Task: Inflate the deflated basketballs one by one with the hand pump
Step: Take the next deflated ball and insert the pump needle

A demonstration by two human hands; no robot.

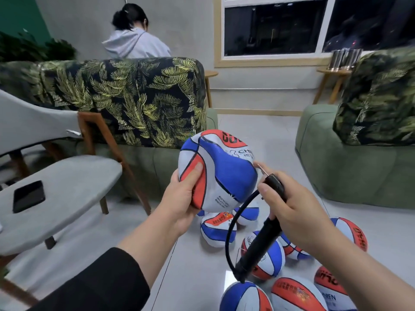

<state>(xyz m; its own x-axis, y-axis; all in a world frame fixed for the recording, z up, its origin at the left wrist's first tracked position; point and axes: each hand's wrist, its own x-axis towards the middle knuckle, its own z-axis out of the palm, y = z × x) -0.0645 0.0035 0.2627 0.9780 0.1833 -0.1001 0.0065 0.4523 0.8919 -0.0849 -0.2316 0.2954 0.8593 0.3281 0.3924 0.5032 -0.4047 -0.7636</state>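
The left hand (183, 194) reaches up from a dark sleeve (94, 286) and grips the deflated basketball (217, 169) from below, thumb pressed flat on an orange panel, the other fingers hidden behind the ball. The ball is held in the air above the floor, its red, white and blue skin dented and creased. The right hand (289, 205) comes in from the lower right with its fingers curled round the black hand pump (258, 243), gripping the upper end; the barrel slants down and to the left below the hand. A thin metal needle (261, 168) sticks out past the fingers, its tip just beside the ball's right edge; whether it touches the ball cannot be told. A black hose (233, 223) loops from the top of the pump round to its lower end.

Beneath the hands, eight more basketballs (262, 254) of the same colours lie close together on the grey floor (193, 265), some cut off by the frame edge.

To the left stands a grey chair (67, 187) with wooden legs, and one dark phone (28, 196) lies on its seat. Behind it is a sofa (125, 99) with a leaf-patterned back, and a second sofa (354, 158) stands at the right. Beyond the first sofa a person in a grey hoodie (134, 41) sits facing away. Two small wooden side tables (332, 84) stand against the far wall under a dark window (274, 28).
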